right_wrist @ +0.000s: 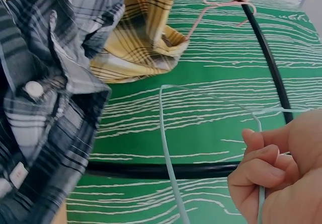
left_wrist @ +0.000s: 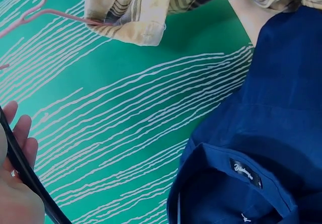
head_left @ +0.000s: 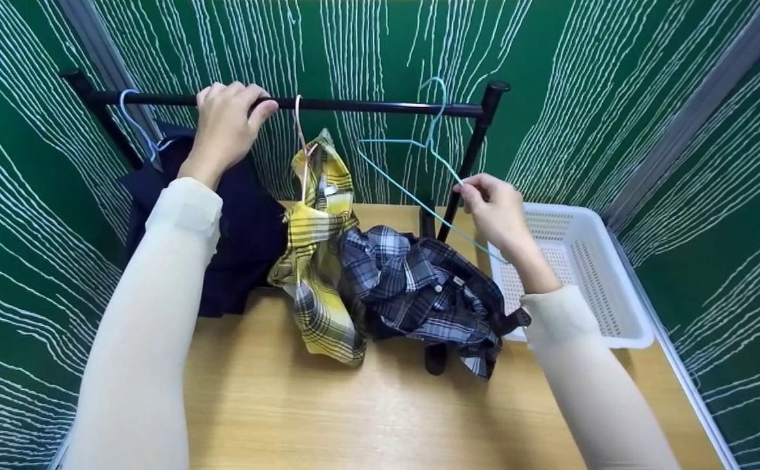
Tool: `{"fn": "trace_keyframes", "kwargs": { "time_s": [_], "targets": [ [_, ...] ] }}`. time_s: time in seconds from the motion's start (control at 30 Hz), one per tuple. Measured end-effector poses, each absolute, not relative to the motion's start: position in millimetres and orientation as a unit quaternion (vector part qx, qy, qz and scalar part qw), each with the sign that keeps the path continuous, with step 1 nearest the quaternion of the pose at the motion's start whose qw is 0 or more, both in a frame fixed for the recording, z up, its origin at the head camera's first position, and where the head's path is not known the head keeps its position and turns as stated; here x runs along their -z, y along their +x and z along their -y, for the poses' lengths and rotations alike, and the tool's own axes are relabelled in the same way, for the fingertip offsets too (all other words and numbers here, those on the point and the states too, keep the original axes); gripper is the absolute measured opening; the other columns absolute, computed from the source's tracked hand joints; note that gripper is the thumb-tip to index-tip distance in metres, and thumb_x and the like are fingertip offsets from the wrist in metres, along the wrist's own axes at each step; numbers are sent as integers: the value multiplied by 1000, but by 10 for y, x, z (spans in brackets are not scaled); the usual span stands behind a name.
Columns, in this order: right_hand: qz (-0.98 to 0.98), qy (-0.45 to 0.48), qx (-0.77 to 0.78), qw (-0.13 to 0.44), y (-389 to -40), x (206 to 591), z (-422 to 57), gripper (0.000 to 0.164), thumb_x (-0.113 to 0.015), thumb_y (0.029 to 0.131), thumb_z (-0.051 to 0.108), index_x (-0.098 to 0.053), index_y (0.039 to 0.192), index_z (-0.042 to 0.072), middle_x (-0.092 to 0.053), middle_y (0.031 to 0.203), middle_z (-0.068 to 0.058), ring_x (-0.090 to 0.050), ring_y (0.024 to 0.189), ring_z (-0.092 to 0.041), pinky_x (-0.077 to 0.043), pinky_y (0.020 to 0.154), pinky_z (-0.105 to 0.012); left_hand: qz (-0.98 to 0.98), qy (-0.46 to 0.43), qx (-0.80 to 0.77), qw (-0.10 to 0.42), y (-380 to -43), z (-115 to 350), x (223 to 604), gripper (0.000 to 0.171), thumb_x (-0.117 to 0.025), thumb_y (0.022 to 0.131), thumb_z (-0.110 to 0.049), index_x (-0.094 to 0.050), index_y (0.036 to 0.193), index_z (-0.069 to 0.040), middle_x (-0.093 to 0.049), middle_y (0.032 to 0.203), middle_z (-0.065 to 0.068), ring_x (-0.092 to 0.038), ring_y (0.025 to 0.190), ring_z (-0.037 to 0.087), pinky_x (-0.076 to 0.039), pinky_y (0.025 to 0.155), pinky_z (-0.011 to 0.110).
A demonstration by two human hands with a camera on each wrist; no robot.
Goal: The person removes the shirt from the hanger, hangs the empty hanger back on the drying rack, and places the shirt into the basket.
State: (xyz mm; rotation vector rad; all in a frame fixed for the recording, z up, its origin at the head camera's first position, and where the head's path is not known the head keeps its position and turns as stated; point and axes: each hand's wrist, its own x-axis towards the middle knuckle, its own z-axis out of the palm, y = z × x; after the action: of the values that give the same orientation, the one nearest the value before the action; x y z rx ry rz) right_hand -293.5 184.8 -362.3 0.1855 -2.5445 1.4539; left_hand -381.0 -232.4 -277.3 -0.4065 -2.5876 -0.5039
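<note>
My left hand (head_left: 226,127) grips the black rail (head_left: 366,106) of a clothes rack, between a dark navy garment (head_left: 249,228) and a yellow plaid shirt (head_left: 318,225). With thumb and fingers my right hand (head_left: 497,212) pinches one side of a light-blue wire hanger (head_left: 443,162), which carries no garment. The hanger's hook is up at the rail's right end; whether it bears on the rail I cannot tell. Below it a dark blue-grey plaid shirt (head_left: 419,287) lies bunched by the rack's right foot. In the left wrist view the rail (left_wrist: 25,171) crosses the left palm.
A pink hanger (head_left: 298,117) holds the yellow shirt, and a blue hanger (head_left: 133,121) the navy garment. A white perforated basket (head_left: 627,281) stands on the wooden table (head_left: 353,418) at right. Green walls (head_left: 680,130) with white streaks close in the back and sides.
</note>
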Motion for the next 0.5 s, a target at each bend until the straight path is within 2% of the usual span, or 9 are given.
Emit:
{"fn": "trace_keyframes", "kwargs": {
  "time_s": [0.1, 0.33, 0.5],
  "targets": [
    [860, 57, -498, 97, -2966, 3720, -1798, 25, -54, 112, 16, -73, 119, 2, -72, 104, -10, -63, 88, -24, -47, 70, -23, 942, -150, 183, 239, -3813, 2324, 2776, 47, -53, 109, -46, -70, 129, -6, -69, 123, 18, -53, 119, 40, -24, 122, 53],
    [863, 58, -494, 94, -3000, 3891, -1749, 27, -52, 112, 17, -71, 120, 0, -74, 112, -13, -62, 88, -20, -47, 74, -25, 938, -156, 178, 252, -3822, 2315, 2783, 46, -54, 109, -45, -71, 126, -6, -69, 117, 18, -53, 114, 41, -26, 120, 54],
    [863, 65, -492, 99, -3015, 3946, -1750, 27, -51, 112, 15, -71, 121, -1, -75, 115, -14, -65, 93, -29, -48, 77, -25, 939, -155, 180, 250, -3820, 2317, 2779, 46, -55, 108, -44, -70, 127, -5, -69, 119, 18, -53, 115, 41, -25, 121, 53]
  ]
}}
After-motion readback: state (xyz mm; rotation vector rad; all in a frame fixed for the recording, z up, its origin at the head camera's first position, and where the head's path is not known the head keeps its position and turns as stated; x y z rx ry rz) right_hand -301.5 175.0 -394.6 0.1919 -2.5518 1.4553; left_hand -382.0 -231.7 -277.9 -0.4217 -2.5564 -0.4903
